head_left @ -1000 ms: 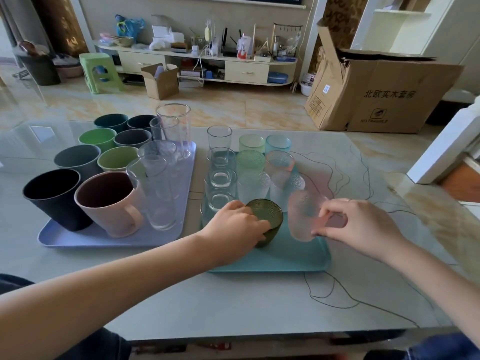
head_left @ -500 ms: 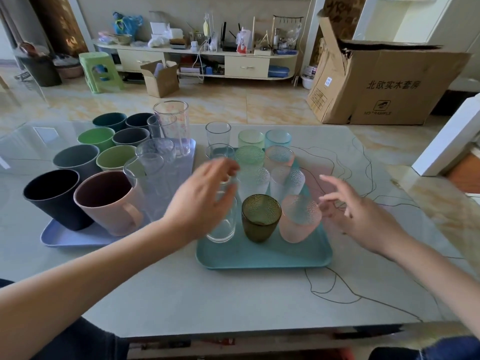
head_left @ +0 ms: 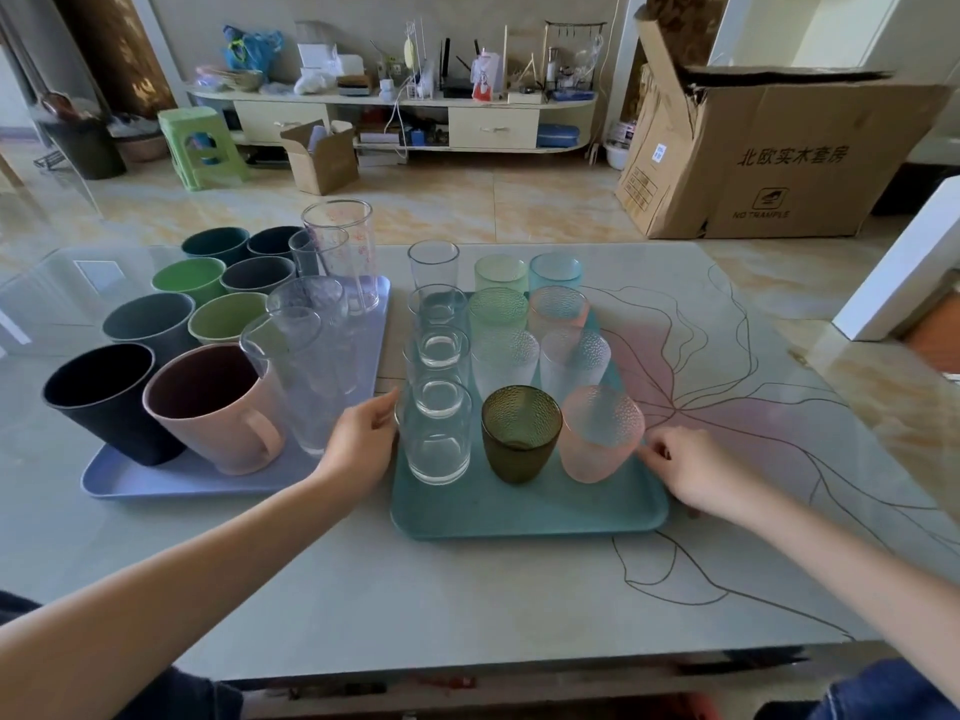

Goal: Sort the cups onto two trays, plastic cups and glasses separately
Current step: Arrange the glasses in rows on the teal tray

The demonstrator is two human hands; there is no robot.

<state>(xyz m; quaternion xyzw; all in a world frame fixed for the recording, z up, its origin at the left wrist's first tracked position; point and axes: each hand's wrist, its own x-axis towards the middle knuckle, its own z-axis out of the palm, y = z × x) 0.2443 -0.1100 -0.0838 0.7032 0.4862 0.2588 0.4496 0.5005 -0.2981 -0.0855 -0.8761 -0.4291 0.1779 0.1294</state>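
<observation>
A teal tray (head_left: 519, 511) in the middle of the table carries several glasses, with a clear glass (head_left: 439, 439), a dark green glass (head_left: 521, 433) and a pink textured glass (head_left: 600, 433) in its front row. To its left, a lilac tray (head_left: 156, 480) bears plastic cups, among them a pink mug (head_left: 213, 402), a black cup (head_left: 104, 397) and tall clear tumblers (head_left: 311, 387). My left hand (head_left: 363, 444) grips the teal tray's left rim beside the clear glass. My right hand (head_left: 685, 470) curls on its right rim beside the pink glass.
The two trays stand side by side, almost touching. The marble table (head_left: 467, 605) ends close to me. A white cabinet (head_left: 904, 262) stands at the table's far right. On the floor beyond are a large cardboard box (head_left: 769, 158) and a green stool (head_left: 200, 142).
Both hands let go of the green and pink glasses on the tray, lifted apart, and came down on the teal tray's left and right rims.
</observation>
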